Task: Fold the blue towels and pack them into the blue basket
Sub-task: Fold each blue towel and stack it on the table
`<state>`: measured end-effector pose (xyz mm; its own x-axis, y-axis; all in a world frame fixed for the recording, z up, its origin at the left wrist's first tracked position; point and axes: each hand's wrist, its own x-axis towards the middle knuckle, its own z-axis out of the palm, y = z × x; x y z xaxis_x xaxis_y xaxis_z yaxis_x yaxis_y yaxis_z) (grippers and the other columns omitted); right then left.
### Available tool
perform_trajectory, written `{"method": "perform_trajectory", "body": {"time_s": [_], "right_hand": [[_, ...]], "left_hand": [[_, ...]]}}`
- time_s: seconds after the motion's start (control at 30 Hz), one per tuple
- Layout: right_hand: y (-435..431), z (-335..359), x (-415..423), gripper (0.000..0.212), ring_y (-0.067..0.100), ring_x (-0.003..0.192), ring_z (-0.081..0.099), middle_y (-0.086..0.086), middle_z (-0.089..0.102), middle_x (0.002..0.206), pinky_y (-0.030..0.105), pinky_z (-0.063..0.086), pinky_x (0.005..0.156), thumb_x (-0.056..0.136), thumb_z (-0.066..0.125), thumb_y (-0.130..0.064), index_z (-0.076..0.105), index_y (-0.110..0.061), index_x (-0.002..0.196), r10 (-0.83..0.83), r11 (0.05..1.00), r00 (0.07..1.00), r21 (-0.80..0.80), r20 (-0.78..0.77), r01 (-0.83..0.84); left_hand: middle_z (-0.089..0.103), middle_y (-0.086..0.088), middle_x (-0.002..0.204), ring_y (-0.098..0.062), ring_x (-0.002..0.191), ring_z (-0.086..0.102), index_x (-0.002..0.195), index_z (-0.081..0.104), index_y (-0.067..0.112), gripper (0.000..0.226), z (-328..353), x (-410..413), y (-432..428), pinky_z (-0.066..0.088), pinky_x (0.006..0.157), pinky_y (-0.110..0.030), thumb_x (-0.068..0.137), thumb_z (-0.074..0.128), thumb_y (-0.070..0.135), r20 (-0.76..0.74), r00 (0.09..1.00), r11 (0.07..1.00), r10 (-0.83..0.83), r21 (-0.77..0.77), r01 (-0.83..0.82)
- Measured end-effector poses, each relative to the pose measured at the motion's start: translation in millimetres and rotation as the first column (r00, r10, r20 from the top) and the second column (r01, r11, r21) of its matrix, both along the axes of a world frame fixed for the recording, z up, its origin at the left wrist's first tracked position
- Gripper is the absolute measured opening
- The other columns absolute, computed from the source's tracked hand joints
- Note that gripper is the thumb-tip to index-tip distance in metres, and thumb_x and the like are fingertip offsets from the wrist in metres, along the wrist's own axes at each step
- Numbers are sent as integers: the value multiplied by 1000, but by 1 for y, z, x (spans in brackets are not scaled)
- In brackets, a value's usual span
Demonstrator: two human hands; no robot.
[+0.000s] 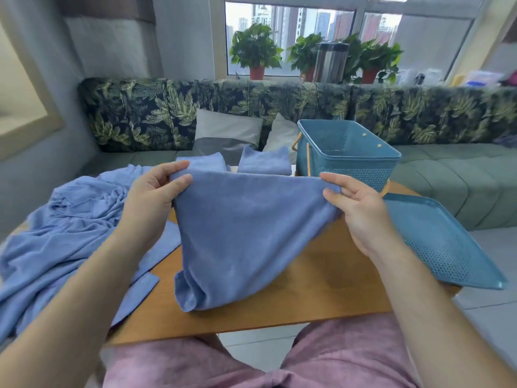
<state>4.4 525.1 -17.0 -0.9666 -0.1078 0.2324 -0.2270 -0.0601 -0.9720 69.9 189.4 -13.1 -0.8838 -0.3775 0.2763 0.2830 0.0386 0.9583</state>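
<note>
Towel, blue: held up over the bench, its top edge stretched level between both hands. The body sags to a point, and the bunched lower end rests on the wood near the front edge.

Left hand: thumb and curled fingers pinch the towel's top left corner.

Right hand: thumb and forefinger pinch the top right corner; the other fingers are loosely bent behind the fabric.

Folded towels, two, blue: side by side at the bench's far edge, behind the held towel and left of the basket.

Basket, teal-blue with perforated walls: upright at the far right of the bench, top open, tan handle down against its left side.

Tray, same blue, perforated: flat on the bench's right end, in front of the basket, its outer edge overhanging.

Cloth, large, pale blue, rumpled: heaped on the left end of the bench and spilling off it.

Sofa, leaf-print back and green seat: behind the bench, with a grey and a white pillow.

Sill: three potted plants and a steel flask before the window.

Shorts, pink: at the bottom of the view.
</note>
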Motion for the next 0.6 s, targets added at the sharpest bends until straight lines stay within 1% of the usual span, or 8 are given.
{"method": "perform_trajectory", "body": {"time_s": [0.07,0.13,0.17,0.23,0.33,0.43,0.53,0.6], "right_hand": [[1,29,-5,27,11,92,67,-1,78,105,29,50,81,97,64,-8,73,-23,116,-4,1000,999,-5,-42,4],[4,56,-7,24,9,87,65,-4,77,104,32,48,82,97,65,-12,76,-24,114,-9,1000,997,-24,-83,7],[7,67,-6,23,11,90,65,-2,77,106,35,48,86,96,66,-13,77,-25,112,-11,1000,994,-30,-108,8],[11,90,-3,24,15,97,67,2,77,107,41,49,93,95,67,-11,79,-27,108,-11,1000,987,-29,-159,6],[15,115,3,28,17,107,69,0,77,108,38,49,98,93,68,-5,81,-28,104,-2,1000,978,-1,-209,1],[14,132,4,35,15,111,68,-7,77,108,34,51,97,91,66,1,79,-29,105,-14,997,973,67,-228,30],[5,142,-9,40,14,103,67,-10,77,104,32,51,86,88,65,1,79,-33,105,-42,990,982,126,-183,66],[-4,147,-20,33,11,103,65,-13,77,101,31,50,87,86,69,-6,81,-33,101,-96,986,984,118,-153,114]], "left_hand": [[70,-5,98,-20,89,56,112,75,26,22,32,-2,-7,44,75,-29,95,66,15,-50,999,1000,4,-23,-5],[67,-10,97,-22,88,53,109,76,26,21,63,0,-11,41,77,-33,96,66,13,-112,994,999,18,-45,-23],[66,-10,95,-21,85,53,108,76,25,21,77,2,-12,44,74,-32,96,66,13,-139,990,998,27,-59,-35],[69,-2,89,-17,75,57,108,75,26,20,101,7,-13,51,61,-28,96,66,13,-174,984,994,49,-84,-64],[71,4,84,-15,66,56,106,76,27,18,122,9,-11,51,61,-32,95,67,16,-195,978,989,79,-111,-102],[69,8,76,-6,57,55,103,77,26,17,133,3,-13,48,50,-20,96,67,14,-192,975,978,113,-151,-143],[71,10,74,-6,57,56,97,78,30,22,138,-12,-16,47,54,-23,95,65,12,-126,985,975,119,-173,-140],[68,8,72,-7,55,53,95,77,31,23,139,-24,-17,45,54,-23,84,67,14,-73,991,974,115,-189,-127]]}}
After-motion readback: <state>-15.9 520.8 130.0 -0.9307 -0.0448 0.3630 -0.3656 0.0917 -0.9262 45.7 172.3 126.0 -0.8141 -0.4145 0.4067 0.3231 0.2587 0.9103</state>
